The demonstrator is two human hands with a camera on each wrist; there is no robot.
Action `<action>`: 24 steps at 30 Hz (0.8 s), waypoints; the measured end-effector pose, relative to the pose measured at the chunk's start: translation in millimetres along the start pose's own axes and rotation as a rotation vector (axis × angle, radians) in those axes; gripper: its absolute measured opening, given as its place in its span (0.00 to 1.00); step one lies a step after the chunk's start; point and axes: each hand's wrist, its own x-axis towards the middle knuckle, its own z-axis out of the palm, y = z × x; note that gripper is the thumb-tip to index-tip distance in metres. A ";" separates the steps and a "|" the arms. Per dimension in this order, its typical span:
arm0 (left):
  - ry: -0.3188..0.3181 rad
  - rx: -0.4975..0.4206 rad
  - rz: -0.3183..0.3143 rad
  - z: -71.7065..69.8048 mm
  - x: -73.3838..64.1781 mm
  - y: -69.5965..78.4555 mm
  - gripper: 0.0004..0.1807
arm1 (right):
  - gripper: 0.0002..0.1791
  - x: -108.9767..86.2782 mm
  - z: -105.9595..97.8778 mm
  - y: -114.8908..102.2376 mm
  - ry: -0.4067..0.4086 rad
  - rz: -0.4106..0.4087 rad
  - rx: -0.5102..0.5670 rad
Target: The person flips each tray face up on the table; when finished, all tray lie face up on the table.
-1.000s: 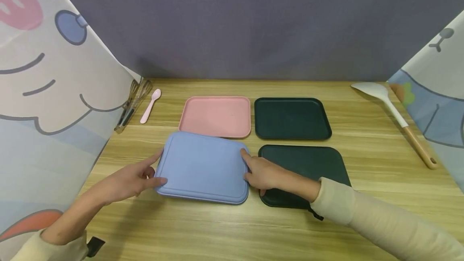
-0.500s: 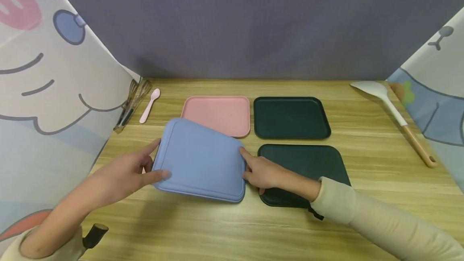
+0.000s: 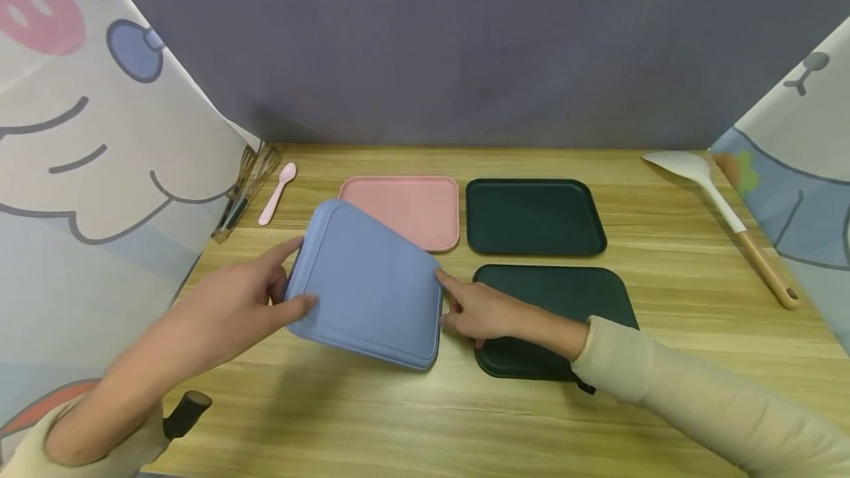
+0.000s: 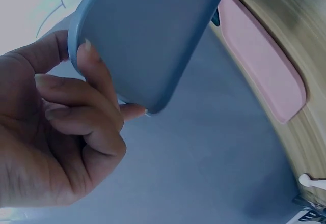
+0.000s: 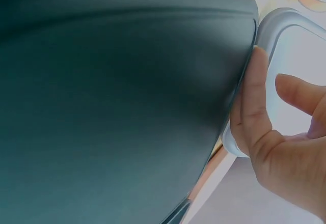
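A blue tray (image 3: 372, 282) tilts over the table, its flat underside up and its left side raised. In the left wrist view the hollow inner side of the blue tray (image 4: 153, 35) shows. My left hand (image 3: 239, 301) grips its left edge, thumb on top and index finger along the side. On the opposite edge, my right hand (image 3: 481, 308) holds the rim with index finger and thumb; that side is low, near the table. Close beside and partly under my right forearm lies a dark green tray (image 3: 564, 297).
Behind lie a pink tray (image 3: 418, 205) and another dark green tray (image 3: 531, 216). At the back left are a pale pink spoon (image 3: 275, 198) and metal tongs (image 3: 246, 194) against the printed wall. A white ladle (image 3: 724, 205) with a wooden handle lies on the right.
My left hand has raised the left side of the blue tray, so it tilts more steeply. My right hand has shifted slightly left with its edge. The other trays stay put.
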 end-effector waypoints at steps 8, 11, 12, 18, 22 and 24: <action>0.100 0.014 0.025 -3.9 -3.9 17.9 0.33 | 0.41 -9.6 -29.3 -30.7 0.094 -0.061 -0.196; 0.135 0.026 0.038 -4.3 -4.7 23.0 0.29 | 0.40 -18.8 -53.3 -60.7 0.173 -0.120 -0.244; 0.143 0.025 0.041 -4.5 -5.0 24.6 0.28 | 0.40 -21.7 -60.8 -71.4 0.191 -0.132 -0.251; 0.164 0.029 0.082 -6.2 -5.0 34.8 0.24 | 0.37 -29.2 -86.6 -132.6 0.216 -0.172 -0.247; 0.179 0.061 0.109 -7.9 -3.8 44.2 0.22 | 0.33 -30.4 -89.3 -158.9 0.162 -0.134 -0.229; 0.187 0.080 0.122 -8.6 -3.0 48.8 0.22 | 0.32 -31.5 -89.3 -166.2 0.141 -0.112 -0.224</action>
